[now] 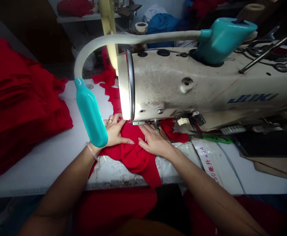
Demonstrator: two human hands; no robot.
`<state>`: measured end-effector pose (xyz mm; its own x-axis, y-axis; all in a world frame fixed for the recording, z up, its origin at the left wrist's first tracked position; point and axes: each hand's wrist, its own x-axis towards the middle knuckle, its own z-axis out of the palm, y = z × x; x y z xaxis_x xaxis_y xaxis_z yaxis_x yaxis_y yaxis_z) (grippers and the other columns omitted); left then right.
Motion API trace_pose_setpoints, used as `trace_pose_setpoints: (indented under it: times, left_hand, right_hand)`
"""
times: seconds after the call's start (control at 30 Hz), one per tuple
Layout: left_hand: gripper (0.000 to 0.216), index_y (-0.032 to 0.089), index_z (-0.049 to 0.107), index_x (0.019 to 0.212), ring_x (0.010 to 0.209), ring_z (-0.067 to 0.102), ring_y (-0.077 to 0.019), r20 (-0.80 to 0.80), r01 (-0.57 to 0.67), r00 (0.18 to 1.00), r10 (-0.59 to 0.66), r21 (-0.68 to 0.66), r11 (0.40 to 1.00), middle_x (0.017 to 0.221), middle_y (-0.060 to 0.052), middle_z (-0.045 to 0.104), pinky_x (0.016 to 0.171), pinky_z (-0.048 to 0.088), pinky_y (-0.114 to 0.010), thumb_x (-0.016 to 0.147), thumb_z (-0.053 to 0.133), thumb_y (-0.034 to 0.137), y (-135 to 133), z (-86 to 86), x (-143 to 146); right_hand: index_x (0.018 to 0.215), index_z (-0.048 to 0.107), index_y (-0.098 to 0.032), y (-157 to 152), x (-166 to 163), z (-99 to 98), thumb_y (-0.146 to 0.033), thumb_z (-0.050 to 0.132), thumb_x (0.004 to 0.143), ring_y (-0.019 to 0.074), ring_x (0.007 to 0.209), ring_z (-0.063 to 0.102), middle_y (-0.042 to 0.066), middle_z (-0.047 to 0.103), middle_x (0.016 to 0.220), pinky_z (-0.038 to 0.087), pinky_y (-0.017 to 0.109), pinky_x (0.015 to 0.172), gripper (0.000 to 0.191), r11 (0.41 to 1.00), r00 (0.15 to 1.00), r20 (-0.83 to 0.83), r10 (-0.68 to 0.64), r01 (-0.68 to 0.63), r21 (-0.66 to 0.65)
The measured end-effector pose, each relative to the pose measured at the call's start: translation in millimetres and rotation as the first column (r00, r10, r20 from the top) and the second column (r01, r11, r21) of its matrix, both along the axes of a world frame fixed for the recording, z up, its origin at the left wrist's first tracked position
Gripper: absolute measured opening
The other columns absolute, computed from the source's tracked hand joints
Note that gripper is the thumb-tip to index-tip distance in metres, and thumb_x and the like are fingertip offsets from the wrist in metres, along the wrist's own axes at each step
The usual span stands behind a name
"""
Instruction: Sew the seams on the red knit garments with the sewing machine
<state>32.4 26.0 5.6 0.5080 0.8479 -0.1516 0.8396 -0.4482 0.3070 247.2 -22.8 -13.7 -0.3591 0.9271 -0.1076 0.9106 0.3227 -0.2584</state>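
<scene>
A piece of red fabric lies on the sewing machine bed, partly hanging over the front edge of the table. My left hand rests flat on its left side, fingers spread and thumb pointing right; the teal lamp head covers part of the wrist. My right hand presses on the fabric from the right, thumb apart, its fingertips hidden under the head of the sewing machine. Between the two thumbs the cloth is rumpled. The needle and presser foot are hidden behind the machine head.
A large stack of red fabric stands at the left. The teal lamp arches over on a white flexible neck. Green-handled scissors lie right of my right hand, beside a dark flat object. More red cloth trails behind the machine.
</scene>
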Motion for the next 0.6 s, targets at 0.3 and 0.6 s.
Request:
trace_pose_setpoints:
  times: [0.3,0.6]
  left_hand:
    - [0.092,0.018,0.048,0.136,0.119,0.046,-0.0379,0.019,0.026,0.999,-0.027,0.058,0.998,0.116,-0.014,0.049,0.102,0.039,-0.047,0.070,0.062,0.081,-3,-4.4,-6]
    - [0.095,0.015,0.042,0.146,0.130,0.040,-0.0406,0.082,-0.004,0.997,0.003,0.012,1.000,0.137,-0.019,0.045,0.111,0.032,-0.052,0.074,0.069,0.071,-5,6.2,-4]
  right_hand:
    - [0.157,0.029,-0.017,0,-2,3.3,-0.037,0.041,0.095,0.0333,0.142,0.037,0.010,0.038,0.156,0.032,0.054,0.117,0.066,1.000,0.999,0.021,0.023,-0.023,-0.016]
    - [0.153,0.037,-0.011,2,1,-1.1,-0.032,0.045,0.094,0.0335,0.140,0.041,0.011,0.039,0.155,0.035,0.054,0.116,0.063,0.994,0.995,-0.061,0.075,-0.070,0.084]
